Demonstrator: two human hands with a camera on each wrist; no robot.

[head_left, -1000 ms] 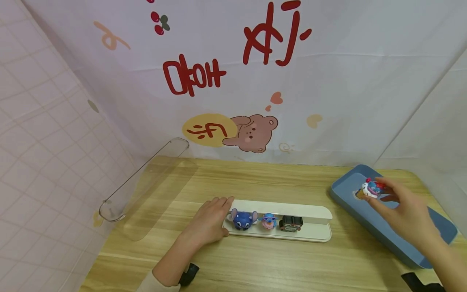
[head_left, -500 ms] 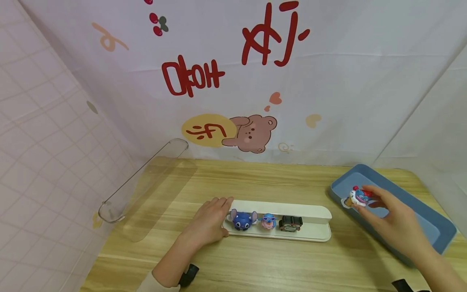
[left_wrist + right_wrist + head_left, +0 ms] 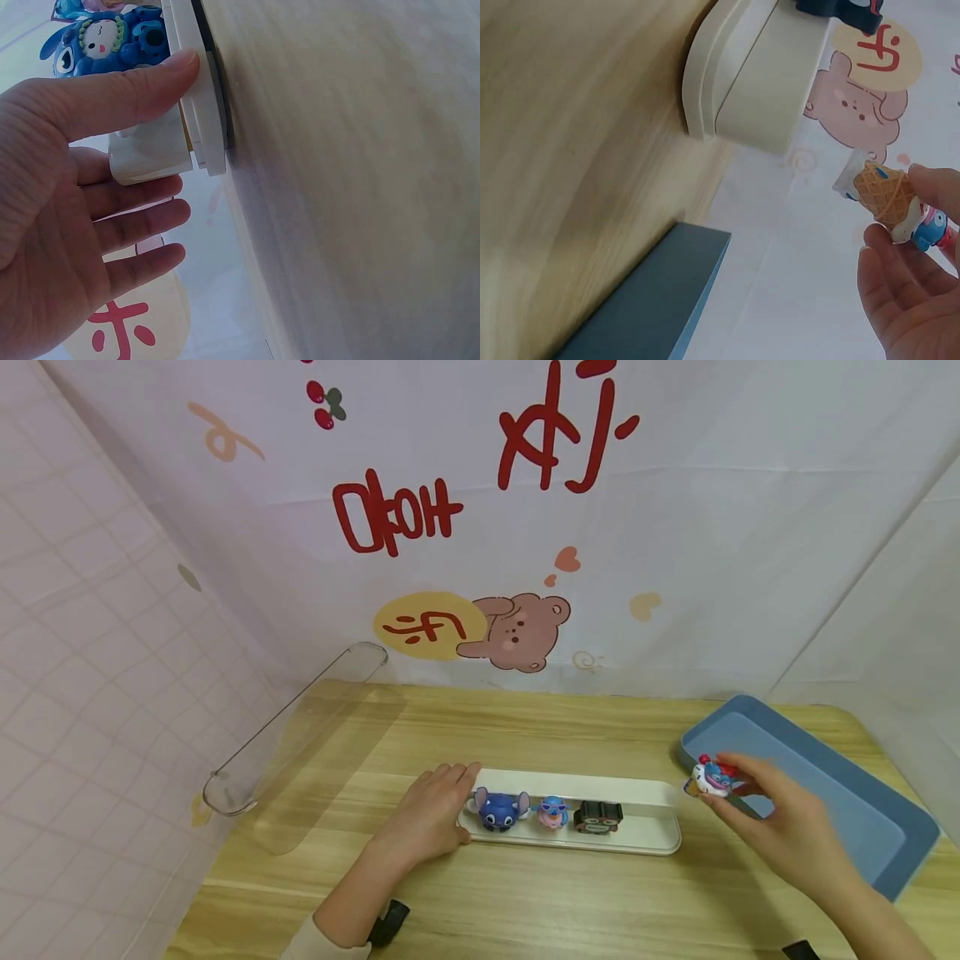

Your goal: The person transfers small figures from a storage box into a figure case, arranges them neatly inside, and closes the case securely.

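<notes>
Hands hold white stand, cone figurine; red characters behind.

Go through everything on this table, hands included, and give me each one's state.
Right hand: pinching the ice-cream figurine
Ice-cream figurine: held above the table
Left hand: gripping the white stand's end
White stand: uncovered, partly filled
Big-eared figurine: on the stand
Sunglasses figurine: on the stand
Black figurine: on the stand
Clear cover: off the stand
Blue tray: open-topped, on the table
</notes>
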